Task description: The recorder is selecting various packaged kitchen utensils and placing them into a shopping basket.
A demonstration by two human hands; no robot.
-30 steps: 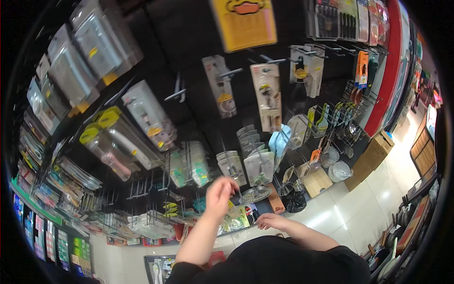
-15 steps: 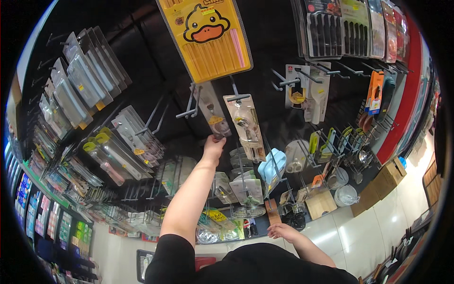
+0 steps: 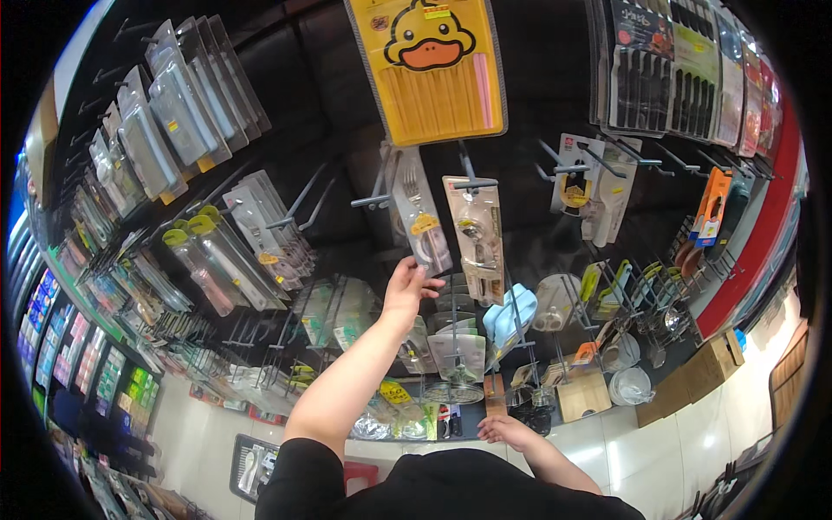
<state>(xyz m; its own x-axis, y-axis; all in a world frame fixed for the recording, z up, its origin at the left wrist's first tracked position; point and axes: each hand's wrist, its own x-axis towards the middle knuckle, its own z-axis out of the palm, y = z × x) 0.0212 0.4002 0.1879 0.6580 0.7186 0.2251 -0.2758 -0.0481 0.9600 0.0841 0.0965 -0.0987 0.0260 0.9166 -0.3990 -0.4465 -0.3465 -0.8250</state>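
Observation:
My left hand [image 3: 408,293] is raised with its fingers apart, just beneath a clear pack with a fork [image 3: 419,211] that hangs on a wall hook. Whether the fingertips brush the pack's lower edge I cannot tell. Close to its right hangs a pack with a spoon [image 3: 474,243]. Above both is a large yellow duck-printed pack of chopsticks [image 3: 431,74]. Low at the right, my right hand [image 3: 511,432] hovers with loosely bent, parted fingers and nothing visible in it. A brown wooden piece [image 3: 494,397] is just behind that hand.
Metal hooks stick out of the black wall, including one pair [image 3: 299,204] at the left. Packs of knives [image 3: 663,78] hang at upper right. A light blue item [image 3: 510,322] hangs low in the middle. A black tray [image 3: 251,468] lies on the floor.
My left hand's fingers have come off the fork pack's lower end and spread. The pack now hangs more turned toward me. The view has shifted slightly left.

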